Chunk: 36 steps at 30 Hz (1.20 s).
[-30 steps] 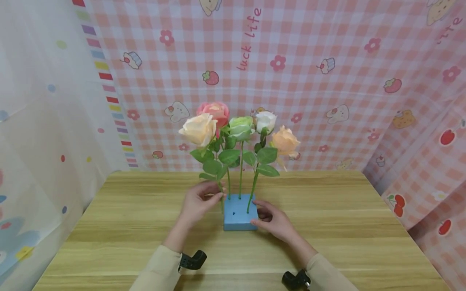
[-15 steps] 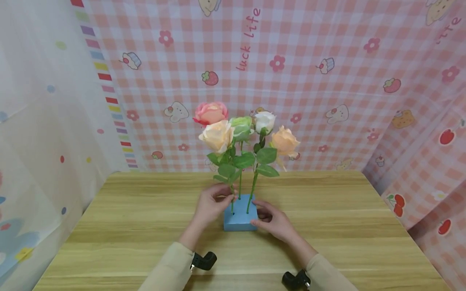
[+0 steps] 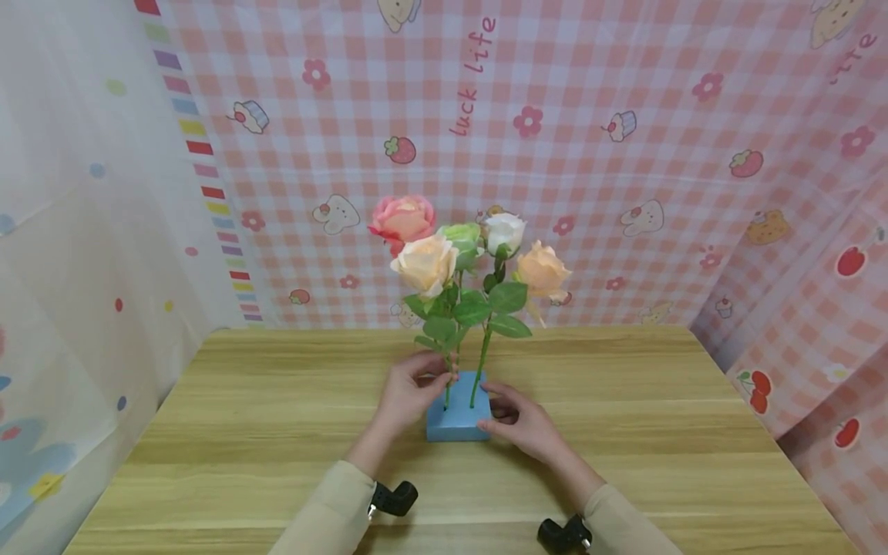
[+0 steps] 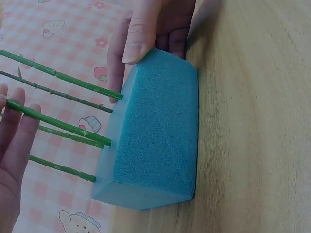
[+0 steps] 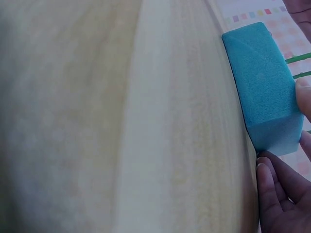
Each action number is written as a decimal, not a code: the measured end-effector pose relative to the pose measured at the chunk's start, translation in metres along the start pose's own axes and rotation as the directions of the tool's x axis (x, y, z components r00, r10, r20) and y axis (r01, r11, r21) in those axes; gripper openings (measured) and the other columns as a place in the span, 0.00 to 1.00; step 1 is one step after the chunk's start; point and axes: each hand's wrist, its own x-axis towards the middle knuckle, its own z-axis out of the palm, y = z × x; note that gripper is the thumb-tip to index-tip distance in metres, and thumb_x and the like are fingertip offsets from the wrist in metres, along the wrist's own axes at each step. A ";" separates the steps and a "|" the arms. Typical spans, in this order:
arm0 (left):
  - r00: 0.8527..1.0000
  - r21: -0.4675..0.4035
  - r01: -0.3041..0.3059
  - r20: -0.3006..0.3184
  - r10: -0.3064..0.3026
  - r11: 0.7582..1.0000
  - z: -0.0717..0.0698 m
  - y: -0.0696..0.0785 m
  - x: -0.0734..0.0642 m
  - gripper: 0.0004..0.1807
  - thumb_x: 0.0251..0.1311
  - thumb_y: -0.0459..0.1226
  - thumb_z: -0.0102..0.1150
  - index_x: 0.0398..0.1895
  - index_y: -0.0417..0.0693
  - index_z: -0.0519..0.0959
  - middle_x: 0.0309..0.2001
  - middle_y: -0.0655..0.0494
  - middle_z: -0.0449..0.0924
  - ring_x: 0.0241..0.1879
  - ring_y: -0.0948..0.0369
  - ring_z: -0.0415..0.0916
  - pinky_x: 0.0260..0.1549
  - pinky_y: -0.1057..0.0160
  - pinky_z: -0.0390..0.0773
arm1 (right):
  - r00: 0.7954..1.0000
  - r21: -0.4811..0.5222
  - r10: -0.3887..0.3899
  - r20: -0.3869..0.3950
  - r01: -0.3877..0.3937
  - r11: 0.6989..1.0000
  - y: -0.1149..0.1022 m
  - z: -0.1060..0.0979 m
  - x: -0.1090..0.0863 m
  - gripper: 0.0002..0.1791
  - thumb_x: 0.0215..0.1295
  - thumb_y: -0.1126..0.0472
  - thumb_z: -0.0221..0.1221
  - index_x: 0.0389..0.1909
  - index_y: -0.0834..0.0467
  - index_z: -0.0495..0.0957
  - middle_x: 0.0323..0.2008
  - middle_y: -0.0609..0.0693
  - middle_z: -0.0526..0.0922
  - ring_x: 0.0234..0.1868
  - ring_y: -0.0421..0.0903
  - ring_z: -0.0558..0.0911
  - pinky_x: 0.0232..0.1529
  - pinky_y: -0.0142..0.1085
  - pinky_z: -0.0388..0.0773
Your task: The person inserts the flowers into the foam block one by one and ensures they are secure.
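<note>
A blue foam block (image 3: pixel 458 428) sits on the table with roses standing upright in its top. Above its front left corner, my left hand (image 3: pixel 409 391) pinches the stem of a cream rose (image 3: pixel 425 266) between thumb and fingers. In the left wrist view the held green stem (image 4: pixel 58 124) meets the block's top at its lower end; how deep it goes I cannot tell. My right hand (image 3: pixel 523 424) grips the block's right side, thumb on the near corner, the other fingers partly hidden behind it. Pink (image 3: pixel 404 220), green (image 3: pixel 461 243), white (image 3: pixel 505 233) and peach (image 3: pixel 543 270) roses surround the cream one.
The wooden table (image 3: pixel 624 432) stretches out on both sides of the block. A pink checked cloth (image 3: pixel 590 177) hangs behind it, with a pale curtain (image 3: pixel 83 254) at the left. Leaves crowd together above the left hand.
My left hand has moved right with the cream rose, bringing its stem from beside the block to the front left hole. The right hand stays on the block.
</note>
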 end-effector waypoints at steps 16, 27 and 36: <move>1.000 -0.050 0.019 0.000 -0.019 0.999 0.004 -0.053 -0.003 0.13 0.58 0.20 0.62 0.48 0.30 0.81 0.40 0.38 0.85 0.40 0.44 0.84 0.41 0.60 0.84 | 1.000 -0.002 0.008 -0.002 -0.008 1.000 0.001 0.001 -0.001 0.33 0.61 0.54 0.70 0.66 0.55 0.72 0.51 0.59 0.82 0.49 0.51 0.82 0.47 0.35 0.80; 0.997 -0.006 0.073 0.035 -0.072 0.997 0.003 -0.028 -0.004 0.11 0.59 0.19 0.60 0.45 0.28 0.81 0.38 0.36 0.84 0.40 0.42 0.83 0.41 0.58 0.84 | 1.000 -0.002 0.007 -0.012 -0.007 1.000 0.001 0.001 -0.001 0.33 0.60 0.54 0.71 0.66 0.55 0.72 0.51 0.59 0.83 0.47 0.50 0.82 0.46 0.35 0.81; 0.997 -0.007 0.068 0.040 -0.067 0.998 0.003 -0.024 -0.010 0.10 0.60 0.20 0.59 0.45 0.25 0.80 0.38 0.35 0.84 0.40 0.41 0.83 0.41 0.59 0.83 | 1.000 -0.006 -0.010 -0.018 0.010 1.000 0.000 0.001 0.000 0.32 0.60 0.55 0.71 0.65 0.57 0.73 0.50 0.60 0.83 0.47 0.51 0.83 0.46 0.35 0.81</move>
